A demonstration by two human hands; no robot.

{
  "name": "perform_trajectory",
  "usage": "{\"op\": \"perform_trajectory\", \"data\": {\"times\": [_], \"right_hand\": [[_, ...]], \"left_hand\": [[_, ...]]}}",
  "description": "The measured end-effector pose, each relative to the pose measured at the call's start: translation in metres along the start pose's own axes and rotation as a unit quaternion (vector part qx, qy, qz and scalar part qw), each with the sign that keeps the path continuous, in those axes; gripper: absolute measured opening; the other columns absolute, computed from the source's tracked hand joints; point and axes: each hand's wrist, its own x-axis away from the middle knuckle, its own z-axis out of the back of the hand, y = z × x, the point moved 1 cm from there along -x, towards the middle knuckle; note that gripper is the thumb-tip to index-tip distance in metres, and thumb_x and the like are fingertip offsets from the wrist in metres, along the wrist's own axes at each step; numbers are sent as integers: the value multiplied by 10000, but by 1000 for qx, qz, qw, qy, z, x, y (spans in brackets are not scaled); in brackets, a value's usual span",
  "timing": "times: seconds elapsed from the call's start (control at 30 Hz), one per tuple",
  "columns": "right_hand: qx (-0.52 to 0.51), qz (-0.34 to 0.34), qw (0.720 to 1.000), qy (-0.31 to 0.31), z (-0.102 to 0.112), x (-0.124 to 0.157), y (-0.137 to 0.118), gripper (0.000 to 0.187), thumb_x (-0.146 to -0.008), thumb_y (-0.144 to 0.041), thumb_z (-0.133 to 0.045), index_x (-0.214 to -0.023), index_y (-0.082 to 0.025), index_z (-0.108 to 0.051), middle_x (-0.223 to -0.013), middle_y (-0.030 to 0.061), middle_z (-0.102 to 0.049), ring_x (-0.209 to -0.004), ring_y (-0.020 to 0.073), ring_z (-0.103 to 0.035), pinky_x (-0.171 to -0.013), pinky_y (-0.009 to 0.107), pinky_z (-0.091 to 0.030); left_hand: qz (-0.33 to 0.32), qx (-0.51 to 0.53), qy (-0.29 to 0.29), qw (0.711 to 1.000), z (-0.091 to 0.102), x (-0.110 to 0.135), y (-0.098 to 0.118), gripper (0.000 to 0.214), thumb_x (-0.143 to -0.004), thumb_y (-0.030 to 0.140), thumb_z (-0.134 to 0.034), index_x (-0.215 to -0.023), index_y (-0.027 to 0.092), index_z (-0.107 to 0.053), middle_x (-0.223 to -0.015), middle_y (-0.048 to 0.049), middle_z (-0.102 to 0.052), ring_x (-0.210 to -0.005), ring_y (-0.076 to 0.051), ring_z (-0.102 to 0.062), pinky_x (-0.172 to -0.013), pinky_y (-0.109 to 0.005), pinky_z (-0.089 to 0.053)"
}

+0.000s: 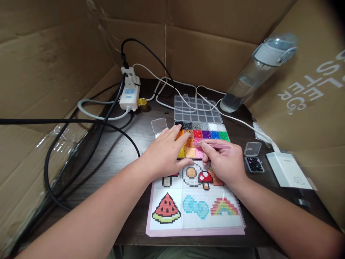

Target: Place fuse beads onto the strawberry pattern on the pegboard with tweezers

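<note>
My left hand [168, 149] lies with its fingers spread over the left part of a bead box [202, 130], hiding some compartments. My right hand [225, 162] pinches pink tweezers [219, 146], their tips pointing left over the pink and orange beads. The box's clear divided lid [198, 109] is folded back behind it. Nearer to me, a clear pegboard [195, 225] lies over a pattern sheet [164, 192]. A red mushroom [206, 177], a blue bow [195, 207] and a rainbow [224, 207] show there. A watermelon picture [166, 208] is printed on the left.
At right are a small open case [254, 164] of dark beads and a white charger [288, 171]. A water bottle [245, 79] stands at the back right. A power strip [129, 93], several cables and a gold cup [142, 104] sit at the back left. Cardboard walls [199, 46] surround the table.
</note>
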Motion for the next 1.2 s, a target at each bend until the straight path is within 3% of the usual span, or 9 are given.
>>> {"op": "perform_trajectory", "data": {"times": [0.77,1.07,1.2], "right_hand": [[30,-12,999,8,2,-2,-4,132,-779,-260,-736,-808,-132,-748,-500,5,-647,-396,118,-576,-403,231,-491],[49,35,998,20,4,0,1,61,-794,-202,-716,-800,-149,-747,-526,14,-660,-413,140,-598,-414,266,-515],[41,47,998,30,4,2,-1,59,-804,-176,-700,-775,-142,-738,-507,3,-625,-393,128,-570,-405,270,-501]], "left_hand": [[-9,-10,-9,1000,0,-2,1,811,-850,611,-568,-1483,150,-355,-1554,-244,-309,-1480,-323,-239,-1177,-520,-236],[-3,15,-26,1000,0,-4,4,836,-838,569,-613,-1488,123,-336,-1573,-244,-269,-1487,-335,-210,-1188,-519,-190],[-1,40,-24,999,0,-5,5,826,-818,551,-641,-1486,177,-329,-1600,-181,-243,-1489,-342,-198,-1196,-541,-148]]}}
